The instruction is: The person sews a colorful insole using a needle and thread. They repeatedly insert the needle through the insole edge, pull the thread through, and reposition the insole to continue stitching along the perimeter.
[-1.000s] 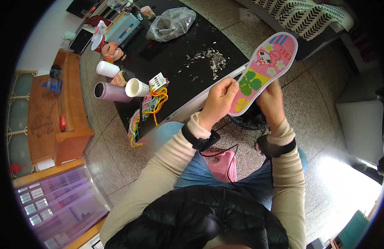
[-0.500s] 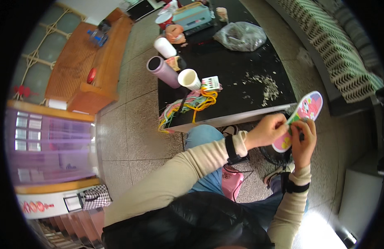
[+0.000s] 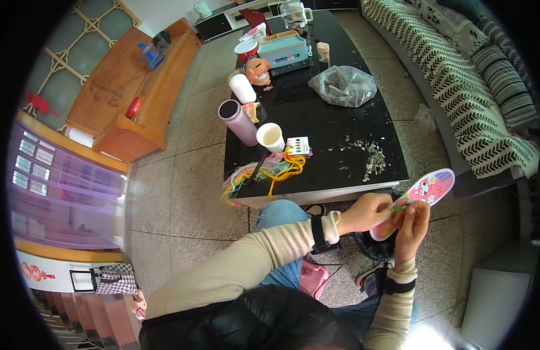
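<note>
Loosely, coloured thread [image 3: 287, 170] lies on the table [image 3: 328, 125] at ten o'clock from the hands. Angled in from eight o'clock, the left hand [image 3: 366, 213] has its fingers curled onto the edge of the insole [image 3: 433, 188]. Toe toward two o'clock, it appears mostly patterned; what remains cannot be told. From six o'clock stands the right hand [image 3: 411, 227], thumb and forefinger pressed together; whether they pinch anything is unclear.

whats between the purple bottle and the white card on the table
A white cup stands between the purple bottle and the white card, as the head view shows.
</note>
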`<state>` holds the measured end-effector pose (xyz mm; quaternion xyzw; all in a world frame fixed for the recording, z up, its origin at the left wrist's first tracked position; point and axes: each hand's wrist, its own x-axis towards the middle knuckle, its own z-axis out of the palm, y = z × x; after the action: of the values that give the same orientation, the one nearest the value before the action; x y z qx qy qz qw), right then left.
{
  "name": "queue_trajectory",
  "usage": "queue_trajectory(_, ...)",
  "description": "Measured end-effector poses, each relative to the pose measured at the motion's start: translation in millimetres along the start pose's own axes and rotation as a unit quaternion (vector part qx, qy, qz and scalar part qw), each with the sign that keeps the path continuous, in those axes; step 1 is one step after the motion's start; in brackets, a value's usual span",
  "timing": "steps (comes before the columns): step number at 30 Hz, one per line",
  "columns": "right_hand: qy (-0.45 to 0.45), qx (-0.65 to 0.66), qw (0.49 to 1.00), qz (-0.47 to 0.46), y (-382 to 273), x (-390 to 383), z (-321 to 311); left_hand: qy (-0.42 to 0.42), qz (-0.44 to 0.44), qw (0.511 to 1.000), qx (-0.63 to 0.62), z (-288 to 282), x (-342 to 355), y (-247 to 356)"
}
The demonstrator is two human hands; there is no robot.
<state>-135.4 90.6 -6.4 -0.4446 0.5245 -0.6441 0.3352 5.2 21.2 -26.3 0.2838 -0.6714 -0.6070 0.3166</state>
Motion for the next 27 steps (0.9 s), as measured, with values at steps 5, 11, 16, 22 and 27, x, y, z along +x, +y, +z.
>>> queue_trajectory(5, 0.001, 0.168, 0.982, 0.086, -12.9, 0.3, -2.2, 0.028, 0.019, 0.999, 0.0, -3.6, 1.8, -3.6)
queue_trajectory(11, 0.056, 0.242, 0.968, 0.023, -30.3, -0.6, 2.9, 0.096, 0.018, 0.994, 0.045, -14.6, 9.1, -1.2)
queue_trajectory(16, 0.062, 0.266, 0.958, 0.086, -31.3, -2.8, 8.6, 0.111, 0.073, 0.991, 0.019, -11.0, 6.0, 3.5)
queue_trajectory(22, 0.049, 0.197, 0.961, 0.186, -26.2, -4.9, 10.0, 0.132, 0.085, 0.987, 0.046, -10.1, 6.9, -1.1)
queue_trajectory(27, 0.024, 0.223, 0.944, 0.24, -20.0, -4.3, 12.1, 0.116, 0.04, 0.992, -0.027, -9.4, 6.0, -1.6)
